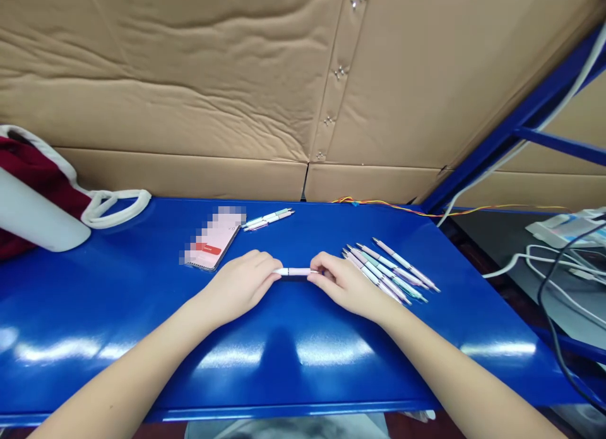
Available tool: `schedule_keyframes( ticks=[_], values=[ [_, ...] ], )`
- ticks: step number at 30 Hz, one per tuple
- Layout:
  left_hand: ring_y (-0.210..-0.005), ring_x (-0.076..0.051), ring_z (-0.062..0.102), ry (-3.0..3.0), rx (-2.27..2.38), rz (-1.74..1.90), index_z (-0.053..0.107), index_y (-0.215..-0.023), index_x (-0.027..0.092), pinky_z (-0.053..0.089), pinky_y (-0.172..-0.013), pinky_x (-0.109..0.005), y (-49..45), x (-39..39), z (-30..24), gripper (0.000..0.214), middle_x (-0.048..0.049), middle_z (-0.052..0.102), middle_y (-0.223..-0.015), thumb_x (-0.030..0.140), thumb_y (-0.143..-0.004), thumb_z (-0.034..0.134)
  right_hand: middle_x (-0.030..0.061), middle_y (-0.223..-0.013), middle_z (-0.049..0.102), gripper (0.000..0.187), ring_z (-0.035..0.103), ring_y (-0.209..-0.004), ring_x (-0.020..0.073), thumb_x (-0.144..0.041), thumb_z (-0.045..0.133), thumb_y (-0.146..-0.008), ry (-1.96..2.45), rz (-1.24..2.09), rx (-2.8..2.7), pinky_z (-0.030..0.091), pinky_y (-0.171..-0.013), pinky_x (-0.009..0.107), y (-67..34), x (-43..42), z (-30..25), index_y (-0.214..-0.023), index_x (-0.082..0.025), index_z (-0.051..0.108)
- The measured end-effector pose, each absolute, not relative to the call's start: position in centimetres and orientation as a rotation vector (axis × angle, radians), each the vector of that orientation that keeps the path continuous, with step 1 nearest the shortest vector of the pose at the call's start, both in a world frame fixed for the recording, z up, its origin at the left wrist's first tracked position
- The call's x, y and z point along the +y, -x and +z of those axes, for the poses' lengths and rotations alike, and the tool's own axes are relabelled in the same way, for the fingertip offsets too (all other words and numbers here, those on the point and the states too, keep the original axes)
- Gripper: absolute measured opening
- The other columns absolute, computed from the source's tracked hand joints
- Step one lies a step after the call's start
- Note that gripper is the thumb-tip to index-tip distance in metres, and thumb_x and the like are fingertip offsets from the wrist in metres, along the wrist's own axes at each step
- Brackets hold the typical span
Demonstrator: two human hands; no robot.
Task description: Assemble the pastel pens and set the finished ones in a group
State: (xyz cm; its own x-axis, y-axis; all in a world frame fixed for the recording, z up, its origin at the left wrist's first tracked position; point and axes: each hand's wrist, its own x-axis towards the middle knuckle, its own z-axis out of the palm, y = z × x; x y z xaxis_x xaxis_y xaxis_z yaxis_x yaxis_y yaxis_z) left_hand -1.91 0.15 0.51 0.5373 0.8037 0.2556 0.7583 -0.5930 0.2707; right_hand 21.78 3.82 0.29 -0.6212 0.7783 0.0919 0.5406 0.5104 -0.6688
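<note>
A white and pale pink pen (296, 272) is held level between my two hands, just above the blue table. My left hand (249, 278) is closed on its white end. The fingers of my right hand (348, 284) pinch the pink end, where a bit of the metal tip shows. Beside my right hand lies a row of several pens (392, 269) in pink, white and green, partly hidden by that hand. Beyond my left hand are a few more pens (269, 219), close to a pink pad-like item (215, 240) with a red label, partly blurred out.
The glossy blue table (118, 287) ends at a tan padded wall (213, 79). At the left stand a white cylinder (40, 212) and a dark red cloth item with white straps (118, 209). Thin coloured wires (379, 204) run along the back; cables (553, 262) hang at the right.
</note>
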Motion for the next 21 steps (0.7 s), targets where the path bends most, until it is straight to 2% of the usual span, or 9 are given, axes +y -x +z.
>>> schedule_keyframes(
  ticks=[3, 4, 8, 13, 18, 21],
  values=[
    [-0.086, -0.019, 0.054, -2.677, 1.328, 0.563, 0.057, -0.101, 0.018, 0.045, -0.077, -0.032, 1.9, 0.2, 0.5, 0.023, -0.0052, 0.061, -0.095, 0.027, -0.097, 0.036, -0.0017, -0.067, 0.056, 0.033, 0.052, -0.063, 0.0112, -0.033, 0.035, -0.097, 1.072, 0.973, -2.375, 0.038, -0.062, 0.023, -21.8, 3.8, 0.4, -0.073, -0.018, 0.053],
    [-0.086, -0.019, 0.053, -2.685, 1.322, 0.562, 0.057, -0.101, 0.018, 0.045, -0.077, -0.032, 1.8, 0.2, 0.5, 0.022, -0.0053, 0.061, -0.096, 0.027, -0.096, 0.037, -0.0020, -0.066, 0.056, 0.034, 0.052, -0.062, 0.0111, -0.034, 0.035, -0.097, 1.083, 1.007, -2.365, 0.038, -0.061, 0.023, -21.8, 3.8, 0.4, -0.073, -0.018, 0.053],
    [-0.086, -0.019, 0.052, -2.665, 1.330, 0.537, 0.056, -0.101, 0.018, 0.045, -0.077, -0.033, 1.8, 0.2, 0.4, 0.020, -0.0048, 0.060, -0.096, 0.026, -0.096, 0.038, -0.0004, -0.078, 0.061, 0.015, 0.053, -0.067, 0.0123, -0.033, 0.052, -0.090, 1.089, 0.884, -2.395, 0.038, -0.061, 0.023, -21.9, 3.7, 0.3, -0.089, -0.019, 0.055],
    [-0.086, -0.019, 0.054, -2.651, 1.351, 0.574, 0.056, -0.101, 0.018, 0.046, -0.076, -0.032, 1.7, 0.3, 0.2, 0.021, -0.0050, 0.061, -0.097, 0.026, -0.096, 0.037, 0.0033, -0.086, 0.063, 0.017, 0.056, -0.076, 0.0152, -0.029, 0.044, -0.094, 1.031, 0.715, -2.450, 0.039, -0.068, 0.026, -22.1, 3.8, 0.0, -0.088, -0.019, 0.057],
    [-0.085, -0.018, 0.056, -2.595, 1.346, 0.568, 0.058, -0.099, 0.018, 0.046, -0.075, -0.031, 1.2, 0.0, 0.4, 0.023, -0.0045, 0.062, -0.095, 0.029, -0.096, 0.037, -0.0007, -0.070, 0.059, 0.025, 0.053, -0.065, 0.0124, -0.030, 0.043, -0.092, 1.005, 0.870, -2.384, 0.037, -0.062, 0.024, -22.2, 4.2, 0.3, -0.075, -0.019, 0.056],
    [-0.083, -0.017, 0.057, -2.599, 1.222, 0.473, 0.061, -0.099, 0.020, 0.045, -0.071, -0.029, 0.5, -0.8, 0.6, 0.028, -0.0035, 0.065, -0.091, 0.039, -0.094, 0.041, -0.0024, -0.061, 0.053, 0.034, 0.048, -0.057, 0.0107, -0.036, 0.040, -0.092, 1.132, 0.990, -2.157, 0.036, -0.056, 0.023, -22.2, 4.6, 0.6, -0.065, -0.018, 0.050]
  ],
)
